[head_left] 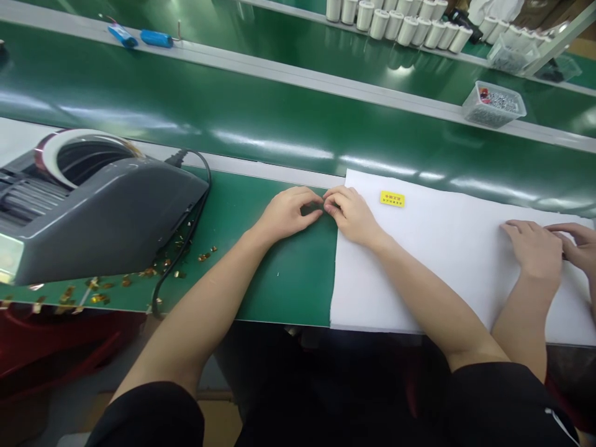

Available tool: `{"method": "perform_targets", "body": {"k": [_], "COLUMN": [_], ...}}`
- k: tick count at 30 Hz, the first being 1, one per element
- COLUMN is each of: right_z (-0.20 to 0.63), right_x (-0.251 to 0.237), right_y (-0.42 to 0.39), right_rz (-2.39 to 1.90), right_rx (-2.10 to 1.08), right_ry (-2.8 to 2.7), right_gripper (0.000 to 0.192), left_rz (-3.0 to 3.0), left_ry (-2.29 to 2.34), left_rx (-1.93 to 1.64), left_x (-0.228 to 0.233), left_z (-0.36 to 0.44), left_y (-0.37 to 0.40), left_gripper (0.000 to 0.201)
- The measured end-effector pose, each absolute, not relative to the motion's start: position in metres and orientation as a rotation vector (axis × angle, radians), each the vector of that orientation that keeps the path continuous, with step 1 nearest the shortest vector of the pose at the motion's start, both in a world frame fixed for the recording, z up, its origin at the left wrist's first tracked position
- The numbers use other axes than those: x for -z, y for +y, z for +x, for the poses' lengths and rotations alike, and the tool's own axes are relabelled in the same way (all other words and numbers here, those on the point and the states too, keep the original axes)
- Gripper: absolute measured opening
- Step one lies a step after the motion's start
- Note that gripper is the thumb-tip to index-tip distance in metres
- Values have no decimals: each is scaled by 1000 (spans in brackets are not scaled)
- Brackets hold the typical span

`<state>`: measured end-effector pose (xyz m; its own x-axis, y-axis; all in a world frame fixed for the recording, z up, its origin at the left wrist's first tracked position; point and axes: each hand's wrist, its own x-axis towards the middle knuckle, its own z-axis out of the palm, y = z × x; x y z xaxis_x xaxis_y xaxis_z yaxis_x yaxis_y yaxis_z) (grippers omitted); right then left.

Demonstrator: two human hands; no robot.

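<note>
My left hand [289, 214] rests over the green work surface, its thumb and fingers curved toward each other. Its fingertips meet those of my right hand [354, 216], which is closed in a pinch at the left edge of a white sheet [419, 273]. Whatever lies between the fingertips is too small or too hidden to make out. Just right of my right hand, a yellow card [392, 198] with dark printing lies flat on the sheet.
A grey tape dispenser [107, 211] with a black cable stands at left, amber tape scraps [100, 298] around it. Another person's hands [535, 248] are over the sheet at right. Beyond are blue cylindrical parts [156, 38], a clear tub [494, 105] of small metal pieces and several white cylinders [407, 30].
</note>
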<state>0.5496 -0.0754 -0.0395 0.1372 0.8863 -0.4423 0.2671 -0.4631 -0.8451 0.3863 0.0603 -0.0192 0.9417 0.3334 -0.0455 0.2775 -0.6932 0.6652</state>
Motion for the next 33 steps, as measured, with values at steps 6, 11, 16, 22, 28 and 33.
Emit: {"method": "perform_targets", "body": {"k": [6,11,16,22,28,33], "right_z": [550,551,552,549,531,510], "right_x": [47,47,44,57,92,121], "right_y": [-74,-76,-75,-77,-84,-80], "right_rz": [-1785,-1738,-1720,-1726,-1737,-1773], "right_rx": [-1310,-1304,-1319,-1252,-1215,-1329], "right_ry": [-1089,-1099,-1106,-1228,-1355,-1354], "right_gripper": [39,43,42,43,53,54], "left_rz": [2351,2397,2407,2390,2375,2181], "left_ry": [425,410,472,630,762,871], "left_rx": [-60,-129,-86,-80,37,145], "left_x": [21,22,19,28,76,114], "left_z": [386,385,385,384,356,335], "left_y": [61,61,61,59,64,69], "left_gripper": [20,13,16,16,25,34]}}
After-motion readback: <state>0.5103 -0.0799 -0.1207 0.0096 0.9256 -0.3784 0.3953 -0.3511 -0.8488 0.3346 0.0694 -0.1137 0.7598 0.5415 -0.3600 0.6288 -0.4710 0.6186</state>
